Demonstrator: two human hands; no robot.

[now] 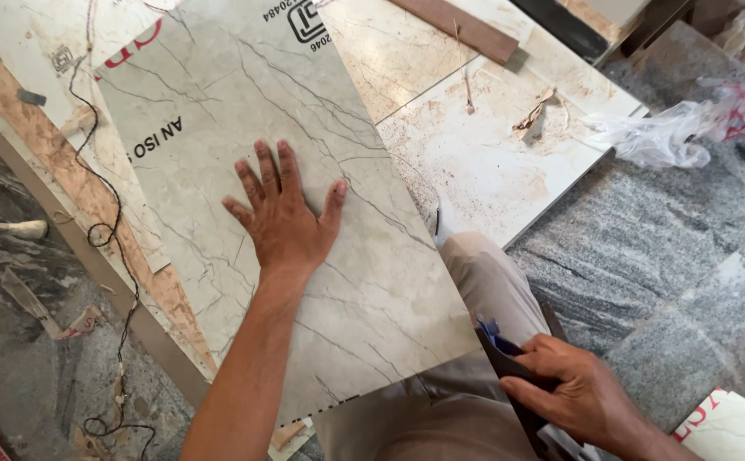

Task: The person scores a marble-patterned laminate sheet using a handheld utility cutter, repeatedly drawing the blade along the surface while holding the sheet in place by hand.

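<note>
Left hand: the left hand [283, 213] lies flat, palm down and fingers spread, pressed on the face of a large tile; it grips nothing.
Right hand: the right hand [573, 388] is curled around a dark flat tool [509, 363] with a bit of blue at its upper end, held low beside the person's thigh.
Tile: the grey marble-look tile [244, 119], veined with thin dark lines, lies at an angle across the middle of the view, its lower corner near the person's lap.
Under the tile: it rests on paler beige tiles [475, 154] laid on the floor, dusted with reddish-brown powder.
Person: a bent knee in beige trousers [492, 290] shows between the two hands, just beside the tile's right edge.
Cord: a thin black cord [104, 230] snakes down the left side, beside the tile.
Wood strip: a brown wooden strip [466, 30] lies on the pale tiles, top centre.
Plastic bag: a crumpled clear plastic bag [680, 128] with red marks sits at the upper right, well apart from both hands.
Floor: speckled grey stone floor [671, 256] fills the right side.
Lower right corner: the edge of a printed white carton [735, 431] shows near the right wrist.
</note>
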